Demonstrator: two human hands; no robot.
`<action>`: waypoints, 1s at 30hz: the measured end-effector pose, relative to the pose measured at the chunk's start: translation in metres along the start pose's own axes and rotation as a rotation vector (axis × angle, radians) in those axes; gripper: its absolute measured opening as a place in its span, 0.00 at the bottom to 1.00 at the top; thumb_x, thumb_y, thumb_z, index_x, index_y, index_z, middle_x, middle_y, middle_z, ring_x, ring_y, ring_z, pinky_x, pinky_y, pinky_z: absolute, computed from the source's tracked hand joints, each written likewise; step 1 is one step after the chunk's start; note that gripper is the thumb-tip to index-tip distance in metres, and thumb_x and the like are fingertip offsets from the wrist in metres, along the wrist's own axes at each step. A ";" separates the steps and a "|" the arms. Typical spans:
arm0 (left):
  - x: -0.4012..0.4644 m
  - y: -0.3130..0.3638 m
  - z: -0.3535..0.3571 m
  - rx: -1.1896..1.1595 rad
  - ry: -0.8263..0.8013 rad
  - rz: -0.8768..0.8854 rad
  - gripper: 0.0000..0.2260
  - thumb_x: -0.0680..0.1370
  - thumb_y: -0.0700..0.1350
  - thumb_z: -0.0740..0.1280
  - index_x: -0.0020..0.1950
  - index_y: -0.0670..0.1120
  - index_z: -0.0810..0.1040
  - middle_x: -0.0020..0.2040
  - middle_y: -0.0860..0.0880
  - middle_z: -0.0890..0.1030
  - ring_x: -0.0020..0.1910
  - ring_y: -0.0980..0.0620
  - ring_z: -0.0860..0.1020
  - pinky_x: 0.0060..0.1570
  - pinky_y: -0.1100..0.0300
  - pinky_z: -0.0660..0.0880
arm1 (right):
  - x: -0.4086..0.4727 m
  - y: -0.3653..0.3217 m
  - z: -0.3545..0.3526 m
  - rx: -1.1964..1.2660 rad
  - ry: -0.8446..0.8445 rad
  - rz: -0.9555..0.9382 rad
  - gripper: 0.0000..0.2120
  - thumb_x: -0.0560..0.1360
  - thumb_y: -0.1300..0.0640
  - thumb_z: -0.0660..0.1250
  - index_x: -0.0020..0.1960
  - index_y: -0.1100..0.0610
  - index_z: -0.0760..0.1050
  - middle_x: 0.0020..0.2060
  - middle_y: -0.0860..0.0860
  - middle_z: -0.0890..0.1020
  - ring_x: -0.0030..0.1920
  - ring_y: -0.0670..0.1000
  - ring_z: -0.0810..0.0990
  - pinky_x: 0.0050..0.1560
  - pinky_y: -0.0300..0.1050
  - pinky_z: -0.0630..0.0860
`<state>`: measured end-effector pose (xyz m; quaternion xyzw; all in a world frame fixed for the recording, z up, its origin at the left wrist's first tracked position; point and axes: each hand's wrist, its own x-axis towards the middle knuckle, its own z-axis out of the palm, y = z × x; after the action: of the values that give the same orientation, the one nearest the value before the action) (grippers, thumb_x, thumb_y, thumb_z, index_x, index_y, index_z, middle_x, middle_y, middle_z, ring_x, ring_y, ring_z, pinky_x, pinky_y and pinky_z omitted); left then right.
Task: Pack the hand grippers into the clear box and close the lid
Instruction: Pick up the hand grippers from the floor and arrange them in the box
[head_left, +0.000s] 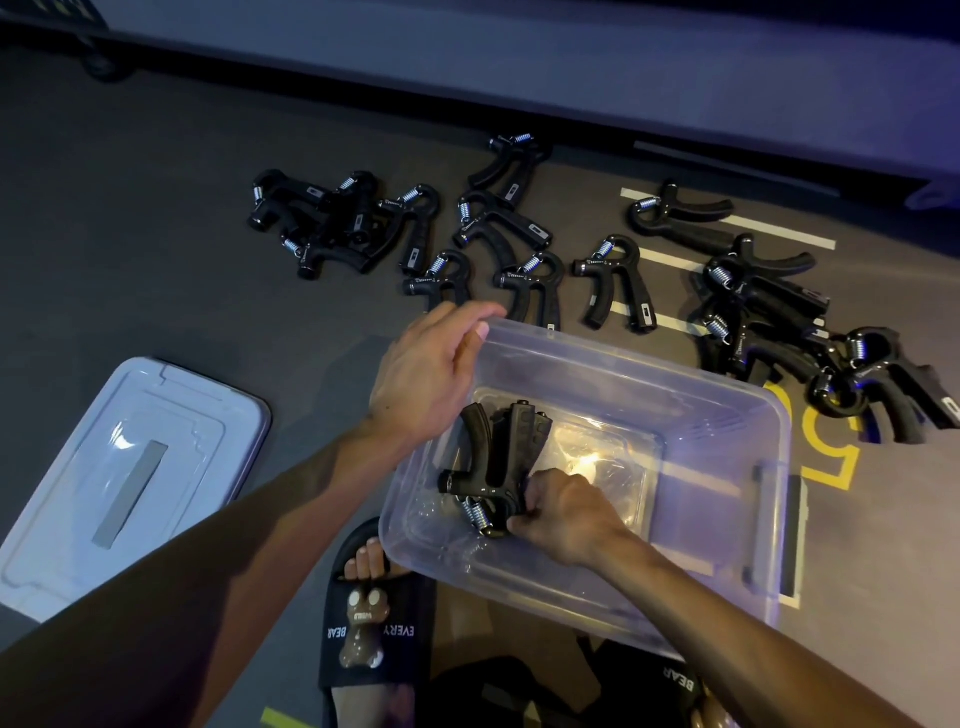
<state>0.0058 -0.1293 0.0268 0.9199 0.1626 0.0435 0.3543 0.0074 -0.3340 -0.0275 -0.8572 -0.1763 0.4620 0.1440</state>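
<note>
Your right hand (563, 512) is down inside the clear box (727, 525), fingers curled around the spring end of a black hand gripper (488, 467) lying with others at the box's left end. Your left hand (423, 374) rests on the box's far left corner, fingers relaxed over the rim. The lid (119, 467) lies on the floor to the left, and many more hand grippers (519, 234) are scattered on the floor beyond the box.

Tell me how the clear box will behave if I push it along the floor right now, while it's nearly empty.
The clear box probably slides easily: only a few hand grippers lie inside, so it looks light. Its thin walls may flex where the left hand rests on the rim. The load sits at one end, so it may pivot.
</note>
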 end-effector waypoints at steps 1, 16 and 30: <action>0.000 0.000 0.000 -0.001 -0.001 -0.001 0.15 0.85 0.51 0.56 0.68 0.58 0.76 0.53 0.54 0.79 0.55 0.51 0.78 0.54 0.51 0.76 | 0.000 -0.001 0.003 -0.039 -0.011 0.001 0.15 0.73 0.45 0.70 0.53 0.54 0.76 0.49 0.53 0.81 0.50 0.56 0.81 0.42 0.42 0.72; 0.000 0.001 -0.001 0.006 -0.003 -0.018 0.15 0.85 0.52 0.55 0.68 0.59 0.75 0.55 0.55 0.79 0.56 0.51 0.77 0.55 0.50 0.76 | 0.002 0.001 -0.002 -0.073 -0.065 -0.057 0.16 0.75 0.41 0.69 0.45 0.54 0.72 0.43 0.53 0.77 0.44 0.54 0.77 0.37 0.44 0.68; 0.000 0.000 -0.001 0.011 0.002 -0.009 0.14 0.86 0.51 0.56 0.68 0.57 0.76 0.55 0.54 0.79 0.55 0.52 0.78 0.55 0.51 0.76 | 0.004 0.001 -0.011 0.124 -0.127 -0.047 0.20 0.72 0.40 0.70 0.56 0.54 0.78 0.50 0.51 0.82 0.50 0.51 0.81 0.48 0.42 0.76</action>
<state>0.0059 -0.1291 0.0273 0.9210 0.1673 0.0418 0.3493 0.0192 -0.3340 -0.0248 -0.8112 -0.1763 0.5220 0.1960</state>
